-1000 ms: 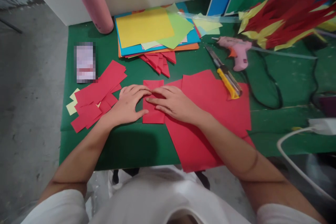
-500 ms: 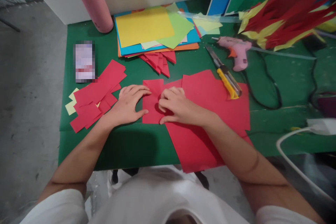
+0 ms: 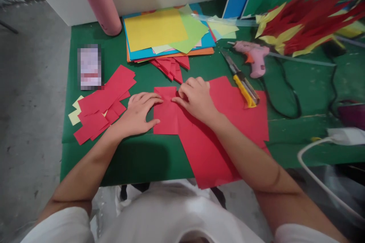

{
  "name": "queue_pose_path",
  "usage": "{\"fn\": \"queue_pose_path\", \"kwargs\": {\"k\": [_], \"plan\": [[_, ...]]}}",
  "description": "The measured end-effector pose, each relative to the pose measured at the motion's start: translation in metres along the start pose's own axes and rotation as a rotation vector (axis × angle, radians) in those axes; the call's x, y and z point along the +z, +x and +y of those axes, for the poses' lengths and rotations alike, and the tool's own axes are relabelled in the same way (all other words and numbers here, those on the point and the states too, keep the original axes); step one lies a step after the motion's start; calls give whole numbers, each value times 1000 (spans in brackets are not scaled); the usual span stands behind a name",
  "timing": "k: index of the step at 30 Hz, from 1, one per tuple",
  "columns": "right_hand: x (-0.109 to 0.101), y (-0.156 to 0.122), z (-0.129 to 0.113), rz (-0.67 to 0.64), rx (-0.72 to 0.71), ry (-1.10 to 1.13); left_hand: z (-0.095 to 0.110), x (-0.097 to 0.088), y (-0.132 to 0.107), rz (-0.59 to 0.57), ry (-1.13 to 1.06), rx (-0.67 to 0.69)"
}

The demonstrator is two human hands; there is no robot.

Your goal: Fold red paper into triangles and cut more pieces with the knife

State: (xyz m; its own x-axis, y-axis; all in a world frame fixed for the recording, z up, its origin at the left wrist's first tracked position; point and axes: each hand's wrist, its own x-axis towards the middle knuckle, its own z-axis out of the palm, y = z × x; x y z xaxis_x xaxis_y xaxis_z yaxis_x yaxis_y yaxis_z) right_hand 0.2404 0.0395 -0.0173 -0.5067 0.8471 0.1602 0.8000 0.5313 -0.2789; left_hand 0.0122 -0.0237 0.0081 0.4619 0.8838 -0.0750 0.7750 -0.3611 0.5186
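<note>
One red slip (image 3: pixel 165 117) lies flat on the table (image 3: pixel 144 76), its right edge beside the larger red sheets (image 3: pixel 225 95). The left hand (image 3: pixel 139 114) is spread wide, fingertips resting on the slip's upper left part, thumb at its left edge. The right hand (image 3: pixel 199 98) is curled at the upper right edge, thumb and forefinger close together; whether they pinch any paper, I cannot tell. The slip looks light and thin, stiff enough to keep a crease yet easily crumpled, and probably apt to skid. It is best pinned under flat fingertips near one side and taken lightly by thumb and finger at the opposite edge.
</note>
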Motion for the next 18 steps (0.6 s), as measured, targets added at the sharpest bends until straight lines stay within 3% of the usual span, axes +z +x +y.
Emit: {"fn": "queue_pose_path", "kwargs": {"k": [9,18], "plan": [[3,17,-3,63,188,-119,1,0,0,9,-1,-8],[3,9,0,127,-2,91,1,1,0,15,-6,-11]]}}
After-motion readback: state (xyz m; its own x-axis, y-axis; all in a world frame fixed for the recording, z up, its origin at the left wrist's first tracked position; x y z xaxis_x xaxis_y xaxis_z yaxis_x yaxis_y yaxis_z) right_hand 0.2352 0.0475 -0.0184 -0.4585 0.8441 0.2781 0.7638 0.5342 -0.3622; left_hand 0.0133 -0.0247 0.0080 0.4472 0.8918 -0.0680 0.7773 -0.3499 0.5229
